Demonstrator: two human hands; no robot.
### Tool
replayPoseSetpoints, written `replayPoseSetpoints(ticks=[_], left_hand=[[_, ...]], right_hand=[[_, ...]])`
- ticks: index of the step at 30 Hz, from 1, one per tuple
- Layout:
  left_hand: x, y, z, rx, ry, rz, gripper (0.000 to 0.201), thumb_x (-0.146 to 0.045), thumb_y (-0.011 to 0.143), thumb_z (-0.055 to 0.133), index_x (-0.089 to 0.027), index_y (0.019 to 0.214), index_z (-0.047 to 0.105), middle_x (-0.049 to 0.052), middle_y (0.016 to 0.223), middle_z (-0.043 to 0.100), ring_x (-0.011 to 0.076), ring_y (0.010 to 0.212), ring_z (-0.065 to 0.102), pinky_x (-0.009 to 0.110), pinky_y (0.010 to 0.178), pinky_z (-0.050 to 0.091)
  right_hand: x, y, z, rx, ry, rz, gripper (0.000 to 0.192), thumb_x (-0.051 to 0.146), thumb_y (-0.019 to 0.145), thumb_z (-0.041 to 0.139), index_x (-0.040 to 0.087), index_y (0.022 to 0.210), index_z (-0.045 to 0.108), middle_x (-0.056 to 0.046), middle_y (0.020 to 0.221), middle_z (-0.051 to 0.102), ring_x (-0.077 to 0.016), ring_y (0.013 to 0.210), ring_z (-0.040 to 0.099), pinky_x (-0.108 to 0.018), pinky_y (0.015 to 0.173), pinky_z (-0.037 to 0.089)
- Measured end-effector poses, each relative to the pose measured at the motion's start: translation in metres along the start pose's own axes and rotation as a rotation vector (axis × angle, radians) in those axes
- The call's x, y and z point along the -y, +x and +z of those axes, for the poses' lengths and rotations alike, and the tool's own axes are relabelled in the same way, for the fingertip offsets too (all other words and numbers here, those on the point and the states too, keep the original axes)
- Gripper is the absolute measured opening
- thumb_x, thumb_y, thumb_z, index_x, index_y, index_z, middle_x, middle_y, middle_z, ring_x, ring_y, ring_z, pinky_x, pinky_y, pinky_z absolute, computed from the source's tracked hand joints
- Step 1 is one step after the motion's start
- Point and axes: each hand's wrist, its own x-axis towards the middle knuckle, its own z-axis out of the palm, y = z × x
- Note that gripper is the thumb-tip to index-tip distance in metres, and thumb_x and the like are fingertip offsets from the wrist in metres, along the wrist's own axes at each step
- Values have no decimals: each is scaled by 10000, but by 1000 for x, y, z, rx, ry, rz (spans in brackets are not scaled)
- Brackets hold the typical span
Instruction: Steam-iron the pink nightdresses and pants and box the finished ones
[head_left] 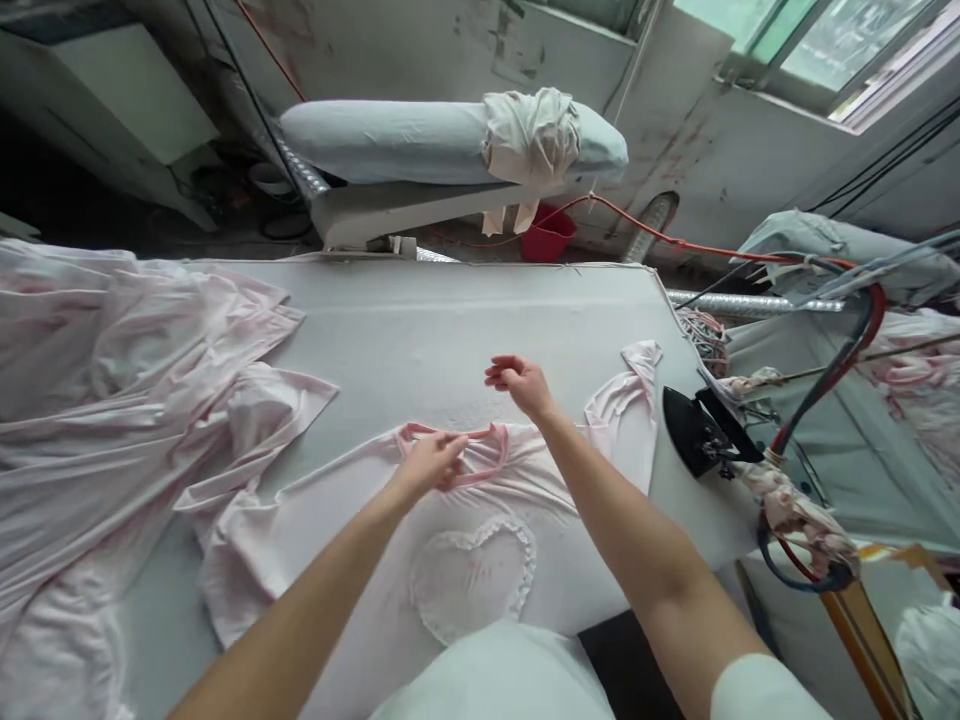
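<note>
With a red bucket [550, 236], contents hidden, sitting beyond the worktop [450, 320], I am pinching the pink collar [480, 462] of the pale shirt [420, 560] lying flat there in my left hand [431, 462], while my right hand [519, 382] is hovering loosely curled, holding nothing.

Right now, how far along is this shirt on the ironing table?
Done: the pink shirt lies spread, heart side up. In hand: the left hand pinches its collar; the right hand hovers above. Left: the iron sits unused, and a heap of shirts waits.
</note>
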Motion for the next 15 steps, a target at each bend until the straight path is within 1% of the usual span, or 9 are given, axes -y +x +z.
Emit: replayPoseSetpoints(ticks=[2,4,6,7,9,11,13,14,15], left_hand=[[-9,14,46,297,-280,-245,402,-553,842,713,-180,980,653,53,765,691,152,576,623,264,560,529],[-15,31,67,413,-497,-325,325,-474,846,747,-179,920,631,59,834,710,145,635,661,288,662,585],[-23,47,69,400,-567,-296,198,-354,875,727,-180,864,634,42,811,705,137,667,674,286,735,599],[-27,53,67,377,-538,-266,156,-316,889,706,-179,847,642,38,787,703,140,682,682,279,751,598],[-36,62,63,326,-388,-210,152,-294,898,693,-166,822,661,63,789,724,163,740,707,273,757,596],[-42,67,64,275,-248,-154,160,-303,894,702,-155,838,674,97,861,757,184,815,726,264,746,593],[-43,69,71,216,-189,-114,163,-315,908,686,-157,873,666,99,902,769,168,804,723,236,688,575],[-42,69,77,178,-175,-98,169,-325,920,667,-162,879,651,90,888,767,153,761,715,221,637,555],[-41,70,82,134,-161,-79,179,-339,930,646,-169,877,630,79,855,761,141,707,702,208,583,526]], right_hand=[[-13,0,-12,-9,-87,-52,451,24,896,288,123,1248,551,-106,1156,731,-87,927,705,-199,812,521],[-30,-6,-20,41,-143,-32,404,74,920,311,127,1200,598,-95,1097,748,-113,919,700,-226,828,518],[-50,-19,-42,90,-189,5,249,222,943,455,150,1009,684,-69,921,760,-172,878,696,-266,817,514],[-60,-29,-62,140,-282,26,216,319,917,559,162,892,705,-64,835,750,-203,862,692,-281,807,507],[-79,-53,-121,280,-621,104,299,464,788,737,169,741,716,-84,754,728,-252,839,686,-297,768,489],[-98,-80,-190,372,-980,224,359,526,730,778,170,773,754,-110,802,737,-268,843,687,-299,728,469],[-116,-102,-248,291,-1128,314,378,559,781,723,198,876,783,-109,886,750,-273,892,686,-313,745,466],[-125,-110,-266,188,-1134,324,371,560,819,687,213,909,786,-105,914,751,-278,935,680,-327,790,471],[-134,-116,-276,64,-1126,306,364,548,856,652,217,929,784,-108,931,750,-286,982,669,-349,857,471]])
